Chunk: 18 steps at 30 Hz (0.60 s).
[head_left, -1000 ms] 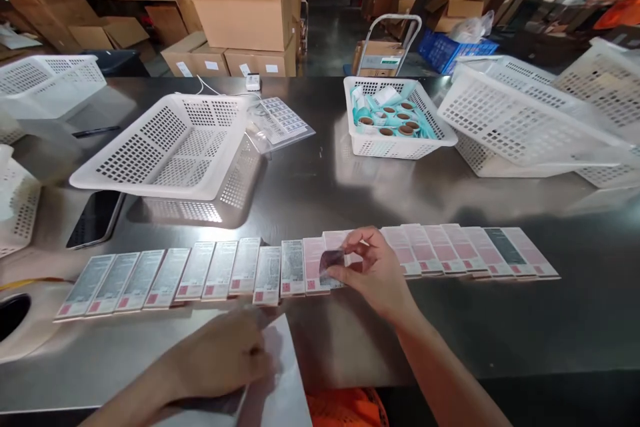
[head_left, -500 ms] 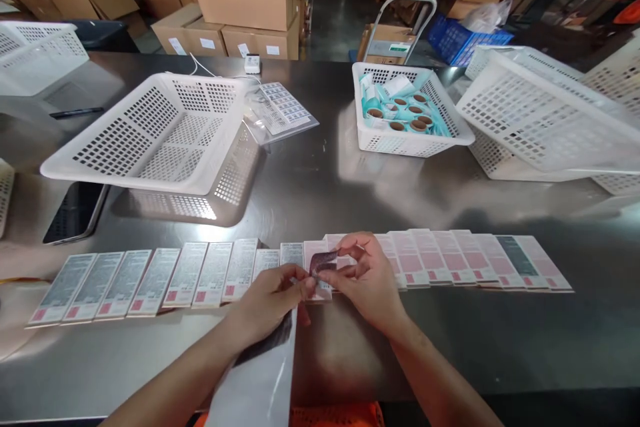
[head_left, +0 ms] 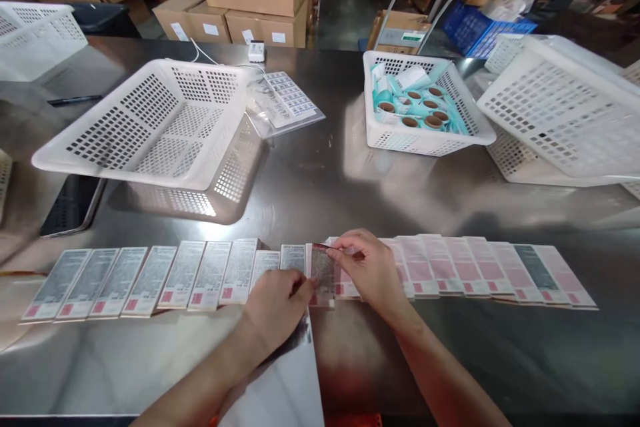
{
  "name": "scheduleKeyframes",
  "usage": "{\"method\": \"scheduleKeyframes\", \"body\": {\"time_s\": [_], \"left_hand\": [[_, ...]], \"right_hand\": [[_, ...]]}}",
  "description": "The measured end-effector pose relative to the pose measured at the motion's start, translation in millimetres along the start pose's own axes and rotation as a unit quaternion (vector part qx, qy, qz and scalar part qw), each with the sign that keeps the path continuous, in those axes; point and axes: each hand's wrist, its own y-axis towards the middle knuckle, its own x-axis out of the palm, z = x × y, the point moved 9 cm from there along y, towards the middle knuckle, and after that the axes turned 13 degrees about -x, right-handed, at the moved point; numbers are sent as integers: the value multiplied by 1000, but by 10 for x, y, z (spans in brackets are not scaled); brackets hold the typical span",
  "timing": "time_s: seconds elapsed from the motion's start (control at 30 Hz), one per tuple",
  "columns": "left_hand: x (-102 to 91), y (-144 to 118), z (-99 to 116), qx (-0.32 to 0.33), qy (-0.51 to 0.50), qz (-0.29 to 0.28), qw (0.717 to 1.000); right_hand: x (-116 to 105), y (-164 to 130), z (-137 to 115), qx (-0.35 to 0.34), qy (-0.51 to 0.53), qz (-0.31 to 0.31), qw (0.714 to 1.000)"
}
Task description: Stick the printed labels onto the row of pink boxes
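At the far left of the table (head_left: 350, 193) a dark phone (head_left: 73, 203) lies flat, and beside it a large white basket (head_left: 145, 123) sits tilted with its open side toward you. In front of it the row of flat boxes (head_left: 150, 280) starts, grey-printed faces up, each with its long axis running away from you.

Your left hand (head_left: 280, 303) rests at the middle of that row, fingers curled and pressing down near the lower end of a label (head_left: 324, 270); below your wrist lies a white backing sheet (head_left: 280, 387). The label lies just right of this hand, long axis in line with the boxes.

Your right hand (head_left: 367, 270) is the nearer one to the label's top: thumb and forefinger are pinched shut on its upper edge, holding it over one box. Whether the label is already stuck down flat is hard to tell from here.

Rightward the row continues with pink boxes (head_left: 475, 267). Behind them a smaller basket (head_left: 425, 140) holds teal rolls (head_left: 420, 103), with another white basket (head_left: 555, 113) at the far right.
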Motion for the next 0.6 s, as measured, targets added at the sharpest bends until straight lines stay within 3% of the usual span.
{"method": "scheduleKeyframes", "body": {"time_s": [0.27,0.6], "left_hand": [[70,101,-39,-5,68,7,998],[98,201,-81,-14,128,15,992]], "right_hand": [[182,53,155,59,16,-45,997],[198,57,208,64,-37,-43,996]]}}
